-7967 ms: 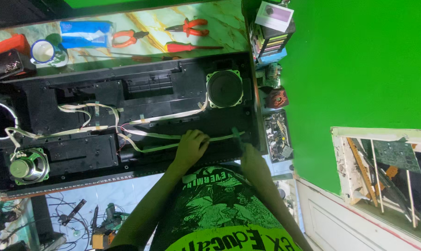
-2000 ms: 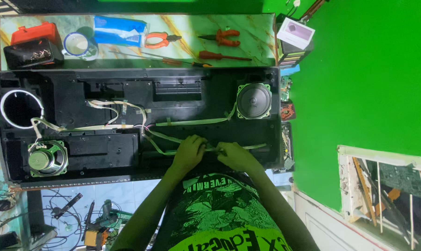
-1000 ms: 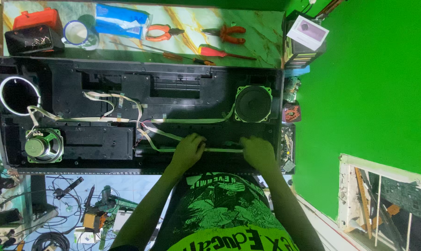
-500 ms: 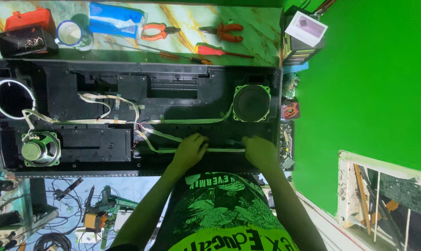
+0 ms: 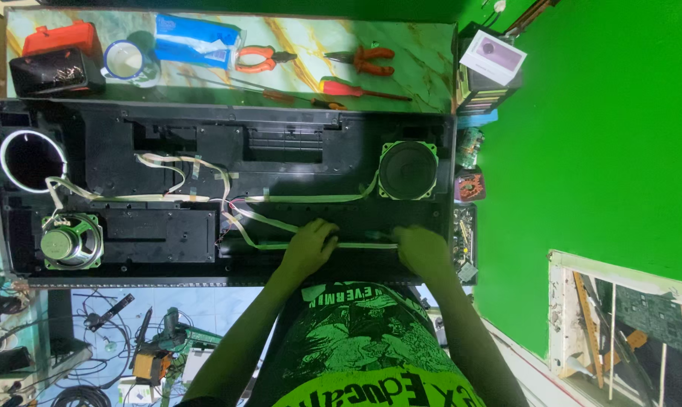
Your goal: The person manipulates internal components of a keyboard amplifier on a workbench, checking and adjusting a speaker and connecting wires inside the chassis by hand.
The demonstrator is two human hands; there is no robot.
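Both hands down inside the open black case [image 5: 220, 120], near its front edge. Left hand [image 5: 309, 249] closed, pinching the pale flat cable [image 5: 360, 245]; right hand [image 5: 422, 250] curled on the same cable further along, grip closed as far as I can see, fingertips hidden. Cable runs straight between the two hands, looks taut, probably so it sits flat against the case floor.

Other cables fan out taped to the plastic. Round speaker [image 5: 407, 169] at right; second speaker [image 5: 71, 243] lying loose at left, below its empty round hole [image 5: 32, 160].

Case takes up most of the marble-pattern desk [image 5: 424, 68]. Behind it: two orange pliers [image 5: 259, 57], screwdriver [image 5: 360, 89], mug [image 5: 126, 60]. Green wall [image 5: 604, 136] at right, wire clutter on the floor.
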